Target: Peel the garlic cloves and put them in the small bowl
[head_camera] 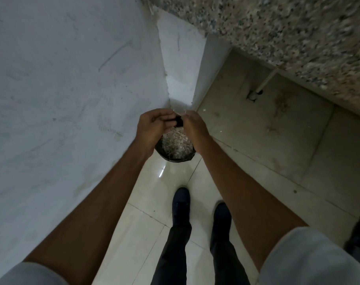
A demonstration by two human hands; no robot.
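While the person stands on the shiny white tiled floor (146, 202), both bare arms reach out and down over a round black bin (175, 160) that sits on the floor in the corner. The left hand (154, 126) and the right hand (195, 124) meet just above the far side of the bin, with their fingertips close together. The left hand shows its back, and its fingers bend a little toward the right hand. The right hand's fingers curl inward and are mostly hidden. A small dark thing (179, 122) shows between the two hands, but it is too blurry to name, so I cannot tell if either grip is holding something or is just loose. Thin pale wisps stick out by the fingertips. Inside the bin lies a heap of pale, papery skins (177, 144), right under the hands. I cannot tell if a garlic clove is in the hands. A plain white wall (62, 89) stands on the left, close beside the bin. A speckled grey and brown stone surface (288, 38) runs across the top right, and a thin white pipe (265, 81) hangs below it over dull beige tiles. Two dark shoes (181, 200) and black trousers (175, 254) show lower down, nearer than the bin, and a grey short sleeve (308, 258) covers each upper arm.
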